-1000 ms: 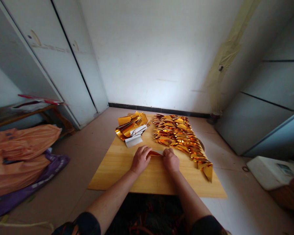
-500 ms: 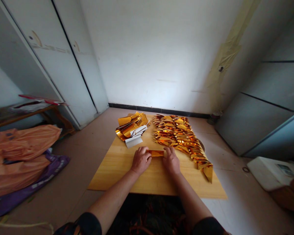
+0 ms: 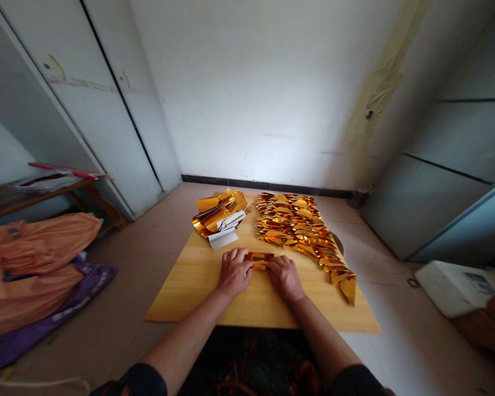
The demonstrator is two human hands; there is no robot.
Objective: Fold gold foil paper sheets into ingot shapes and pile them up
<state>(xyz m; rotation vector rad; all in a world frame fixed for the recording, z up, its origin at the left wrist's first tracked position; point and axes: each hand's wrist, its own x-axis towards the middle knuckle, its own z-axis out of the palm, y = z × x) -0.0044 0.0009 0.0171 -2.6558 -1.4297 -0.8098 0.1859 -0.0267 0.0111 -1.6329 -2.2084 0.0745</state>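
A narrow folded piece of gold foil paper [image 3: 260,259] lies on the wooden board [image 3: 198,297], held at its two ends. My left hand [image 3: 235,272] has its fingers closed on the left end. At the right end, my right hand [image 3: 286,276] presses with bent fingers; its fingertips partly cover the paper. Beyond my left hand lies a loose heap of gold foil sheets [image 3: 214,217], with some white undersides [image 3: 224,238] showing. Many folded gold pieces [image 3: 297,223] stand in overlapping rows on the right of the board, trailing down to its right edge.
Behind the board rises a white wall [image 3: 251,99] with a black skirting strip. To the left are a cabinet [image 3: 119,110], a wooden bench and orange cloth [image 3: 41,242] over a purple bag [image 3: 91,286]. A grey fridge-like unit [image 3: 437,181] and a white box [image 3: 449,286] stand right.
The gold paper has gone from a tilted, half-open fold to a flat narrow strip. My right hand has shifted slightly left and down over its end. The view has turned slightly.
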